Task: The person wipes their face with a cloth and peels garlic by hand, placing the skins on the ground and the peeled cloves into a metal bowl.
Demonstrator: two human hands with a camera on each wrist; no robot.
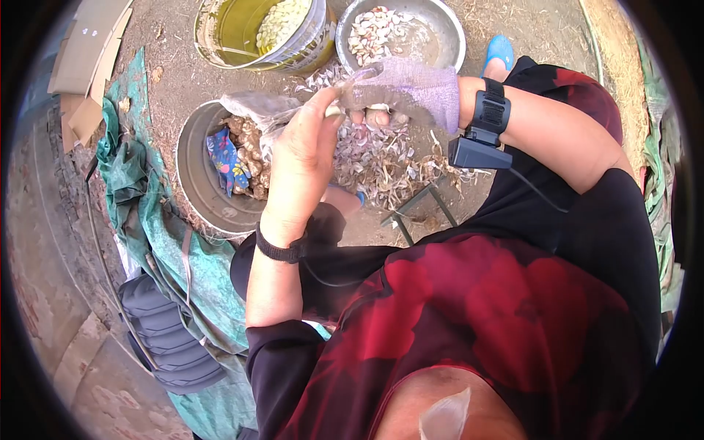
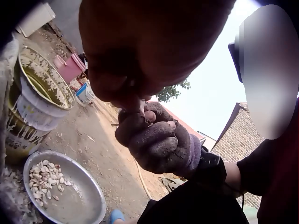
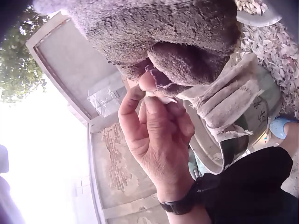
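Note:
My bare left hand (image 1: 304, 143) and my right hand (image 1: 407, 92), in a worn purple glove with bare fingertips poking out, meet in front of me. Between their fingertips is a pale garlic clove (image 3: 167, 99), partly hidden by the fingers. In the right wrist view the left thumb and fingers pinch it from below, close against the gloved fingers (image 3: 187, 63). The left wrist view has the gloved fingers curled at the clove's other side. Below the hands, a heap of garlic skins (image 1: 374, 158) covers the ground.
A bucket (image 1: 192, 172) with brown lumps and a blue flowered cloth stands at left, a whitish cloth over its rim. Farther out are a yellowish bucket (image 1: 227, 53) with pale cloves and a metal basin (image 1: 433, 55) holding cloves. A green tarp (image 1: 213, 275) lies at left.

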